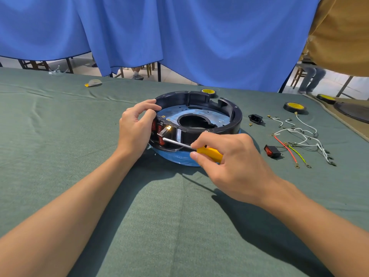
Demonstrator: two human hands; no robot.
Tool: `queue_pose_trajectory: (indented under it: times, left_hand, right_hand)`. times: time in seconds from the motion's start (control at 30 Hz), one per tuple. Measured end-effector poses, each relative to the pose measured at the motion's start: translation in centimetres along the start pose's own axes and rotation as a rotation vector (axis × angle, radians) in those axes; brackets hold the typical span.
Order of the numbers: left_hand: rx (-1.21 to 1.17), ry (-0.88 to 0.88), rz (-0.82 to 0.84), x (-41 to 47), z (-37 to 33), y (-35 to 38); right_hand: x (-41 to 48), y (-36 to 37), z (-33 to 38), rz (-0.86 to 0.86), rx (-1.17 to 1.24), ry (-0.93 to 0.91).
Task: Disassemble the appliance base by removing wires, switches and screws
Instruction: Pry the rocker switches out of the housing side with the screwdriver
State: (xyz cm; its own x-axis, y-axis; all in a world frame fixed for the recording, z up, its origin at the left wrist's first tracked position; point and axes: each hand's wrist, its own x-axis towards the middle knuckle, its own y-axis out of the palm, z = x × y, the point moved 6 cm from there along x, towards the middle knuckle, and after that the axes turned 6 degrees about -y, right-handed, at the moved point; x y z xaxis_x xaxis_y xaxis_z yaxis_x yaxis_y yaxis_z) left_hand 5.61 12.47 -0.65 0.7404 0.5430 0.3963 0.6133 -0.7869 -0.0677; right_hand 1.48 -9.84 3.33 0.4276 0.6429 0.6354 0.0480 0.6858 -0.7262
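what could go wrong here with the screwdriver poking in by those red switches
1. The screwdriver tip sits by the red switches, right next to the left hand; a slip could jab the fingers.
2. Only that hand steadies the base at its rim, so hard prying by the right hand may shift or tip it.
3. The loose wires lie on the cloth near the right forearm and could get swept away.

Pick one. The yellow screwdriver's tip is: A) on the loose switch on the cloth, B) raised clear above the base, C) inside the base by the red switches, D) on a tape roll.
C: the right hand holds the screwdriver, its shaft reaching into the base beside the red switches.
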Motion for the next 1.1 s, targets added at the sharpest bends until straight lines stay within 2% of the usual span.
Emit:
queue_pose_trajectory:
  times: [0.2,0.33,0.53,0.73,1.1]
  left_hand:
    - [0.006,0.02,0.0,0.1,0.0,0.0]
    - [-0.023,0.002,0.002,0.1,0.2,0.0]
    - [-0.06,-0.012,0.009,0.3,0.2,-0.2]
    - [-0.064,-0.018,0.014,0.1,0.1,-0.2]
    - [-0.066,-0.038,0.026,0.3,0.4,-0.3]
  right_hand:
    - [0.1,0.6,0.0,0.133,-0.128,0.049]
    - [1.2,1.5,0.3,0.148,-0.118,0.037]
    - [0.7,2.6,-0.9,0.092,0.078,0.15]
    - [0.9,2.9,-0.2,-0.022,0.203,0.147]
    - [-1.0,-0.4,-1.4,-0.099,0.296,0.171]
